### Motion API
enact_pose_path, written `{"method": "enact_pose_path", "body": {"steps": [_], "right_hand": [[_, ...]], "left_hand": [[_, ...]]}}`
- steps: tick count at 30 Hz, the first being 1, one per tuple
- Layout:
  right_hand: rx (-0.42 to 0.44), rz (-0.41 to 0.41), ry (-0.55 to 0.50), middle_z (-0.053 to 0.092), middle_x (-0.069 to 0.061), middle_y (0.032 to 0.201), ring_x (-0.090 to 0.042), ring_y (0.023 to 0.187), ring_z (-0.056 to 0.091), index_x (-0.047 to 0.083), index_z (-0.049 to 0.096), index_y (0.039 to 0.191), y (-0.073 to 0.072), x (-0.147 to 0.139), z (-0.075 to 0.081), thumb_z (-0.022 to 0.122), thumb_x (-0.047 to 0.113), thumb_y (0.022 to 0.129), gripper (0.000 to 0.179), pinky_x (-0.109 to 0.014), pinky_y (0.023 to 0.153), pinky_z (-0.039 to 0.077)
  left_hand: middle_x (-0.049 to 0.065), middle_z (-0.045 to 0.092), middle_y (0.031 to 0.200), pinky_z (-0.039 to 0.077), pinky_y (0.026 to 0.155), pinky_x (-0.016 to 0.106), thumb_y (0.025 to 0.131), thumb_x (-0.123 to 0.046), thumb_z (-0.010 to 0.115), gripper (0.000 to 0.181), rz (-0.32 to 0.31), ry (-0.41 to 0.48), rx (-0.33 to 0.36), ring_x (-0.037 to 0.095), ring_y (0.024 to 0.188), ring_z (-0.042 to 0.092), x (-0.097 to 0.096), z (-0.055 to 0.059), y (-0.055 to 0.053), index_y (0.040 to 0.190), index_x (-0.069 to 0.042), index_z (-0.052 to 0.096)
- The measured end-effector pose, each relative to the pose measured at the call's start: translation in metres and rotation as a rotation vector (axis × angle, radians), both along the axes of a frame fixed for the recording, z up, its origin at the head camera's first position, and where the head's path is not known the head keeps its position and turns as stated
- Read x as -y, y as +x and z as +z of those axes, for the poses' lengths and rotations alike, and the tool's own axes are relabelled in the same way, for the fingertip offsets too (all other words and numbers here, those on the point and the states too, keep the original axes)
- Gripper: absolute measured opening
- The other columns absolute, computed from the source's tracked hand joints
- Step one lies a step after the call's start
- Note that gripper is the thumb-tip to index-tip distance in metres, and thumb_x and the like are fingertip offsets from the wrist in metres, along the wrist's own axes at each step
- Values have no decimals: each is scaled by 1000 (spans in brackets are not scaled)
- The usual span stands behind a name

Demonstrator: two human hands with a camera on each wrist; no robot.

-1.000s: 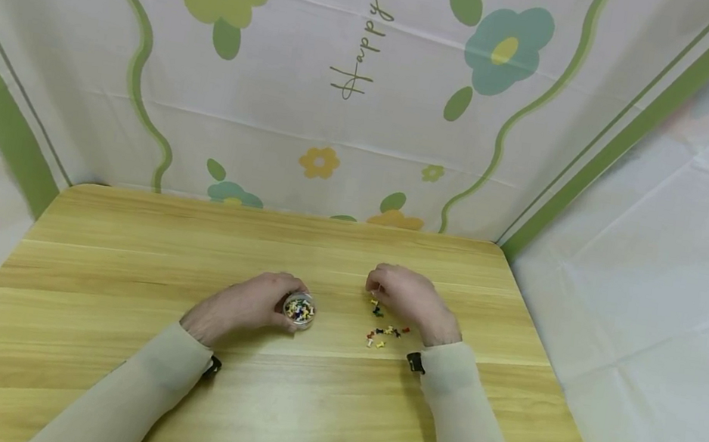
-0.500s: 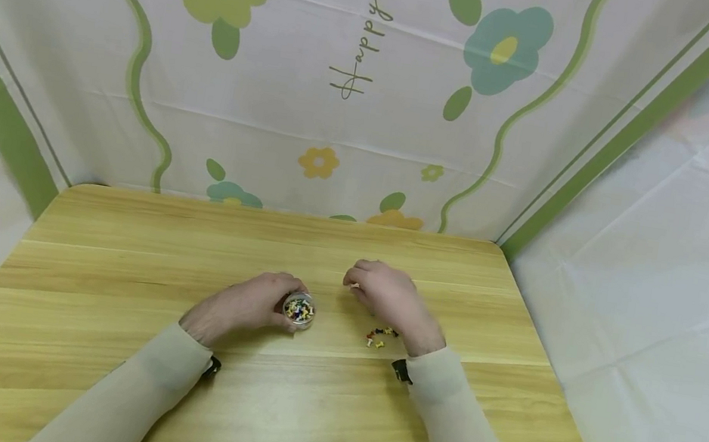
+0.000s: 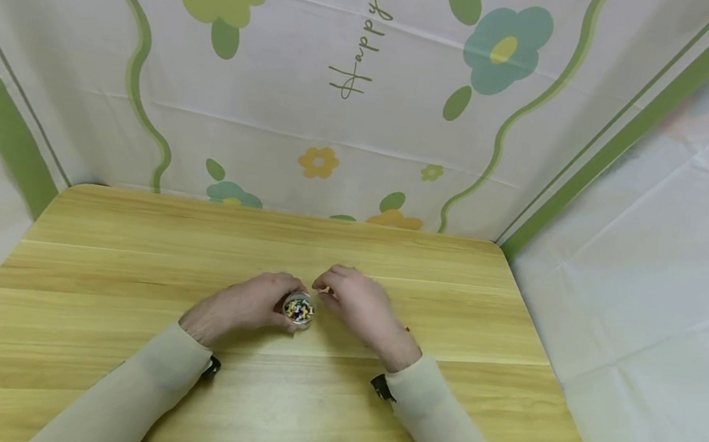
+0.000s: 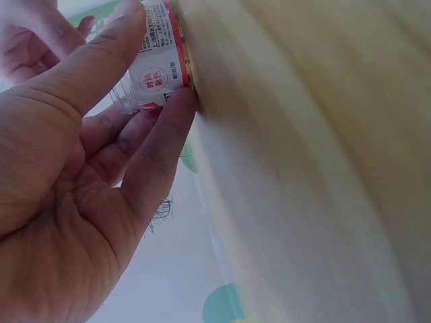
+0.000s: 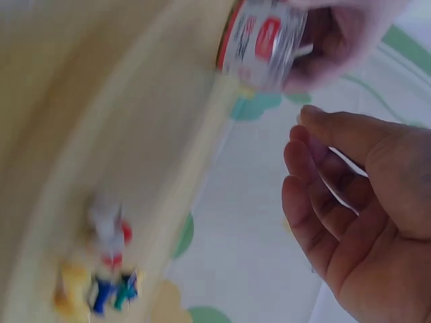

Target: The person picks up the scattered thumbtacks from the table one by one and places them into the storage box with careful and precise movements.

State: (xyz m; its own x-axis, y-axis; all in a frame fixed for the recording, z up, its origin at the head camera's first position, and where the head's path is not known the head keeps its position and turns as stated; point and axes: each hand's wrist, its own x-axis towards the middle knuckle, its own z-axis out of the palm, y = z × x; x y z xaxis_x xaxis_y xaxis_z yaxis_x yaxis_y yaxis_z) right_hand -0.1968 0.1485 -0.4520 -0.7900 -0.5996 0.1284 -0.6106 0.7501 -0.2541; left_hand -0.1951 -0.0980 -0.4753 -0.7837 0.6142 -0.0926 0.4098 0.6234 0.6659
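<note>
My left hand grips a small clear round jar with a white and red label, thumb on one side and fingers on the other. The jar stands upright on the table, and push pins of mixed colours lie inside it. Just right of its rim, my right hand pinches a small pale push pin between thumb and fingertips; the fingers mostly cover it. In the right wrist view, loose push pins lie on the table: a yellow one, a blue one and others, blurred.
The wooden table ends at a printed cloth backdrop, with white cloth at the sides. A red push pin shows beside my right wrist; that wrist hides most loose pins in the head view.
My right hand has moved left from the scattered push pins to the jar, carrying the pinched pin. My left hand and the jar have stayed in place.
</note>
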Motion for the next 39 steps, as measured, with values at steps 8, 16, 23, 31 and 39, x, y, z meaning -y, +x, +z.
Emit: {"method": "enact_pose_path", "body": {"steps": [8,16,23,31,39], "right_hand": [[16,55,-49,88,-1,127,-20,118,84,15,87,127,14,21,-8,85,15,109,18,-38,106,70],[33,57,-17,89,1,129,-20,122,84,19,88,130,20,30,-15,83,16,111,20,-39,110,69],[66,59,-42,89,1,127,-20,120,84,17,88,130,18,30,-15,82,13,111,20,-38,108,69],[129,8,-60,88,-3,131,-22,119,84,14,87,131,3,6,1,83,15,111,21,-42,105,71],[140,-51,63,88,-4,133,-22,116,84,14,85,135,-17,-31,13,80,13,113,23,-44,100,71]], "left_hand": [[4,76,117,59,90,34,103,-24,94,36,-2,0,13,15,100,66,2,-1,-1,129,-9,75],[1,76,117,60,95,35,102,-19,94,30,-23,28,-21,18,106,70,4,0,0,124,-12,75],[2,78,120,61,97,37,102,-20,95,33,-15,13,-22,16,107,70,3,0,0,127,-11,76],[6,79,121,61,99,37,103,-17,93,37,-5,49,7,16,107,69,4,0,2,134,-6,76],[9,80,133,63,111,47,100,-18,96,49,27,9,-1,22,121,74,1,0,3,142,-4,74]]}}
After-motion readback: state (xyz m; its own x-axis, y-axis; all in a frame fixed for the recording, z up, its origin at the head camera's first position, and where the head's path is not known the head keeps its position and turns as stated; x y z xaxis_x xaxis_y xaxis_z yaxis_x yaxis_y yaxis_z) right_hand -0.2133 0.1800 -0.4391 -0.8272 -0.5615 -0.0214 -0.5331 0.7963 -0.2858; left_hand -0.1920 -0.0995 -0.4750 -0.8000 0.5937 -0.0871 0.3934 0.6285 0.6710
